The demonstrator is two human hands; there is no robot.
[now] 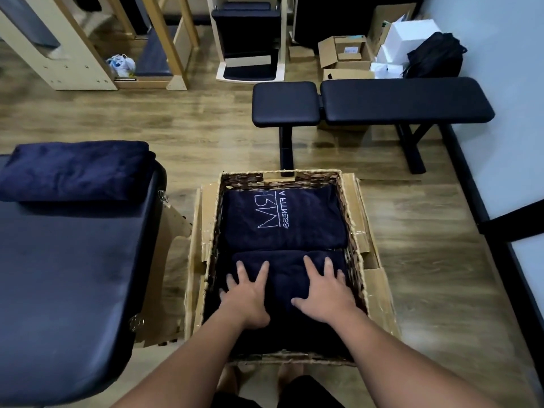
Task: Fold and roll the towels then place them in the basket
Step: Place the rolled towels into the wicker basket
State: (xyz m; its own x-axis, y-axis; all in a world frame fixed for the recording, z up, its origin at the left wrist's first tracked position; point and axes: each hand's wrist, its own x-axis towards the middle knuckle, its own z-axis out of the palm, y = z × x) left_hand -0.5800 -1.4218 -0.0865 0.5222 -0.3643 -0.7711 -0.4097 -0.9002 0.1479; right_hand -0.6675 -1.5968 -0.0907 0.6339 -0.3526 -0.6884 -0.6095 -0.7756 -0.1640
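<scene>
A woven wicker basket (pixel 354 260) sits on flattened cardboard in front of me. Two navy towel rolls lie inside it. The far towel (pixel 309 214) shows white embroidered lettering. On the near towel (pixel 282 278) both of my hands press flat with fingers spread: my left hand (pixel 245 293) on its left part, my right hand (pixel 326 291) on its right part. Another navy towel (pixel 76 169), loosely folded, lies at the far end of the padded table to my left.
The dark padded table (pixel 64 275) fills the left side. A black workout bench (pixel 374 104) stands beyond the basket to the right. Cardboard (pixel 379 293) sticks out around the basket. Boxes and a black bag (pixel 435 55) sit by the far wall.
</scene>
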